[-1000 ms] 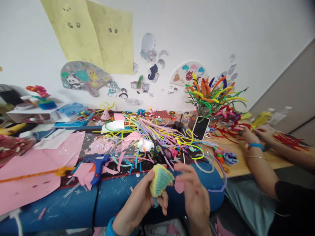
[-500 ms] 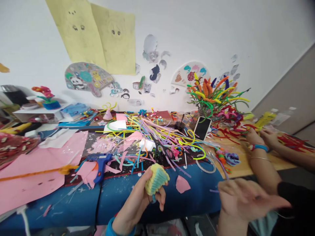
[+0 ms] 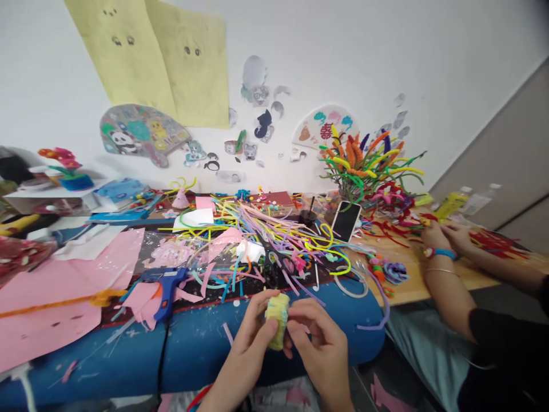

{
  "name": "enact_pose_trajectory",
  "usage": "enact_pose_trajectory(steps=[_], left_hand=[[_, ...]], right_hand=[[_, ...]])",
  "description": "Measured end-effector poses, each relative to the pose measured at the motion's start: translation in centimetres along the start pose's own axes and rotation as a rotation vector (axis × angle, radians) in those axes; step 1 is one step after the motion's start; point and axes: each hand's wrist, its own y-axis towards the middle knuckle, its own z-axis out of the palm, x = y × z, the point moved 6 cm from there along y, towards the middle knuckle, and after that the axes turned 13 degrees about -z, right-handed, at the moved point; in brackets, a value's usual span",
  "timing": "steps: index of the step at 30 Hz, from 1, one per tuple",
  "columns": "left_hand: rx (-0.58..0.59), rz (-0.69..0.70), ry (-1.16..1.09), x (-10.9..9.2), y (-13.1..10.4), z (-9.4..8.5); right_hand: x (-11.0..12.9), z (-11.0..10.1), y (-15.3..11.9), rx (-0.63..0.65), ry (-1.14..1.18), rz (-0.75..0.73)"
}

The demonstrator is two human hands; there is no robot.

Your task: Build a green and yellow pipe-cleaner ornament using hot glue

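My left hand [image 3: 253, 335] is closed around a small block-like piece of yellow and teal pipe cleaner [image 3: 277, 321], held just above the front edge of the blue-covered table [image 3: 206, 343]. Its yellow, fuzzy side faces me. From the right, my right hand [image 3: 319, 337] pinches the same piece with bent fingertips at its teal side. A bit of pink shows between the right fingers, and I cannot tell whether it is held or lies behind them. Scissors [image 3: 270, 268] and a heap of pastel pipe cleaners [image 3: 274, 229] lie just beyond both hands.
A blue glue gun [image 3: 168, 289] and pink sheets [image 3: 64, 292] lie on the left. A phone [image 3: 346, 220] leans before a vase of pipe-cleaner flowers [image 3: 364, 163]. At right, another person's hands [image 3: 444, 234] work near red pipe cleaners [image 3: 497, 247] and bottles [image 3: 452, 203].
My right hand has come in from the right, where it was open, to the pipe-cleaner piece. The piece has turned in my left hand. My view has shifted slightly right.
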Motion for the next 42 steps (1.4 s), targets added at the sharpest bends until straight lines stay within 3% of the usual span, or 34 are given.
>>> enact_pose_trajectory(steps=[4, 10, 23, 27, 32, 35, 39, 42], left_hand=[[-0.056, 0.042, 0.088, -0.1, -0.6, -0.4], [-0.213, 0.102, 0.092, -0.2, -1.4, -0.5], [-0.350, 0.226, 0.229, -0.2, -2.3, -0.6], [-0.402, 0.328, 0.324, -0.8, -2.6, -0.9], [-0.585, 0.374, 0.380, -1.8, -3.1, -1.4], [-0.508, 0.334, 0.425, -2.4, -3.0, -1.6], [-0.182, 0.337, 0.481, -3.3, -2.8, -2.1], [-0.119, 0.339, 0.490, -3.6, -2.6, -2.9]], right_hand=[[0.3, 0.7, -0.2, -0.009, 0.002, 0.000], [1.4, 0.5, -0.3, -0.087, -0.159, -0.118], [2.7, 1.3, -1.2, -0.150, -0.257, -0.199], [1.7, 1.1, -1.6, -0.138, -0.106, -0.089], [-0.7, 1.4, -2.3, -0.146, 0.192, 0.183], [-1.6, 1.6, -2.2, -0.117, 0.253, 0.263], [-2.7, 1.8, -2.3, -0.032, 0.359, 0.357], [-3.6, 1.8, -3.0, -0.060, 0.426, 0.431]])
